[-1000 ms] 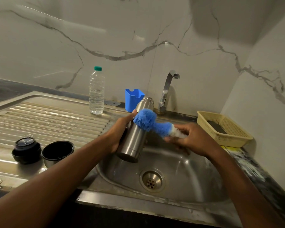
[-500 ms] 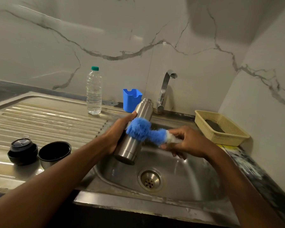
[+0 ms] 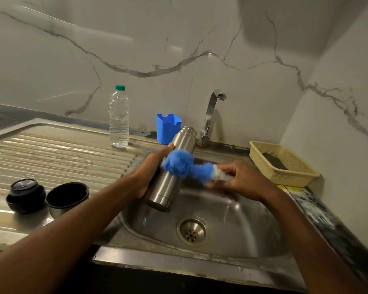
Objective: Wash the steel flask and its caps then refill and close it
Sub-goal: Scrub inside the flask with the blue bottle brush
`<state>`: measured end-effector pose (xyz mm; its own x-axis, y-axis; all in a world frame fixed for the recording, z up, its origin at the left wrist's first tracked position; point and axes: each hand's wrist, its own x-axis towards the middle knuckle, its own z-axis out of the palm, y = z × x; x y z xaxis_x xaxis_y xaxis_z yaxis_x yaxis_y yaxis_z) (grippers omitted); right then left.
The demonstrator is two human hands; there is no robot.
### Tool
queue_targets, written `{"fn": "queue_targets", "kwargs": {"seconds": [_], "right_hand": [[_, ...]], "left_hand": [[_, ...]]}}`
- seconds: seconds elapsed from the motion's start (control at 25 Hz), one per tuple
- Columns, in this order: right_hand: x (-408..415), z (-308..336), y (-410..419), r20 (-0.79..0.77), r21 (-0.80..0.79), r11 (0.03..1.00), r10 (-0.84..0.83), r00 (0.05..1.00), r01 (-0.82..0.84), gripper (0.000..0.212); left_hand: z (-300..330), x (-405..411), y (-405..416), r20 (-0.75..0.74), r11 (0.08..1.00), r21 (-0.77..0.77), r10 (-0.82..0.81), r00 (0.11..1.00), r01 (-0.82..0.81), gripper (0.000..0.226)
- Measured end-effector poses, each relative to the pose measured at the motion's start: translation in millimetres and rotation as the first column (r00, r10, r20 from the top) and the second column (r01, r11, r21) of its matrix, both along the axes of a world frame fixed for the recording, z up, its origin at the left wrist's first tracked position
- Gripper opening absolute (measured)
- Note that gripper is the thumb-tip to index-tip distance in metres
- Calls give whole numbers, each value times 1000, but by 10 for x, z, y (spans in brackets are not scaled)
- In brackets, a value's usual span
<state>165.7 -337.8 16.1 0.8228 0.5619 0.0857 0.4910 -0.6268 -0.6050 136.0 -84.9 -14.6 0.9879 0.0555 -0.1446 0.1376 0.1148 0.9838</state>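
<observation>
My left hand [image 3: 146, 172] grips the steel flask [image 3: 166, 187], tilted over the sink basin [image 3: 232, 225] with its open mouth pointing up toward the tap [image 3: 210, 115]. My right hand [image 3: 240, 180] holds a blue bristle brush [image 3: 181, 163] by its white end, and the fluffy head presses against the flask's side. On the draining board [image 3: 57, 151] at the left stand two caps: a black inner stopper [image 3: 26, 195] and a cup-shaped cap [image 3: 67, 198] with its opening up.
A clear plastic water bottle [image 3: 119, 118] with a green lid stands at the back of the draining board. A blue holder [image 3: 168, 128] sits beside the tap. A cream basket [image 3: 285, 164] with a dark sponge is on the right counter. The drain [image 3: 192, 231] is below the flask.
The brush head has slid down the flask's side, from near its neck toward the middle. My left hand keeps the flask in the same tilt.
</observation>
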Motion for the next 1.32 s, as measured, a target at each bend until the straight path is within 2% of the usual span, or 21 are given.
{"fn": "queue_targets", "kwargs": {"seconds": [0.08,0.12,0.28,0.36,0.48,0.64,0.72,0.8,0.88,1.0,1.16,1.32], "right_hand": [[31,1,0,174,95,987,-143,974,128,30],[27,13,-7,180,129,983,-152,972,129,30],[-36,27,-12,-75,35,999,37,997,-34,29],[-13,5,9,-16,62,998,-14,1000,15,33],[36,-5,12,142,197,971,-166,976,137,30],[26,10,-26,1,135,990,-52,999,51,29],[47,-7,-39,98,142,985,-112,989,97,23],[69,-13,-48,213,215,960,-225,951,179,22],[76,-10,-52,208,230,956,-232,950,183,23],[55,-2,-46,85,168,981,-113,990,98,23],[75,-11,-48,217,226,954,-246,945,196,26],[74,0,-56,166,252,955,-199,966,154,23]], "left_hand": [[7,-11,17,-22,999,-46,-31,999,30,51],[5,-13,16,-28,997,-64,-44,999,42,54],[-18,10,19,9,999,-3,-32,999,32,48],[-24,24,31,-1,999,0,-37,999,37,53],[-21,20,39,-21,997,-32,-75,997,75,60],[-18,1,24,-33,996,-22,-90,995,90,62],[-27,13,32,-28,996,-9,-93,995,93,61],[-30,4,30,-38,994,-13,-113,993,113,62],[-44,1,29,-53,992,-24,-128,990,127,64],[-63,15,33,-58,994,-7,-105,993,105,64],[-25,16,28,-51,990,-10,-138,989,137,69],[62,-57,15,-64,979,-45,-202,977,199,76]]}}
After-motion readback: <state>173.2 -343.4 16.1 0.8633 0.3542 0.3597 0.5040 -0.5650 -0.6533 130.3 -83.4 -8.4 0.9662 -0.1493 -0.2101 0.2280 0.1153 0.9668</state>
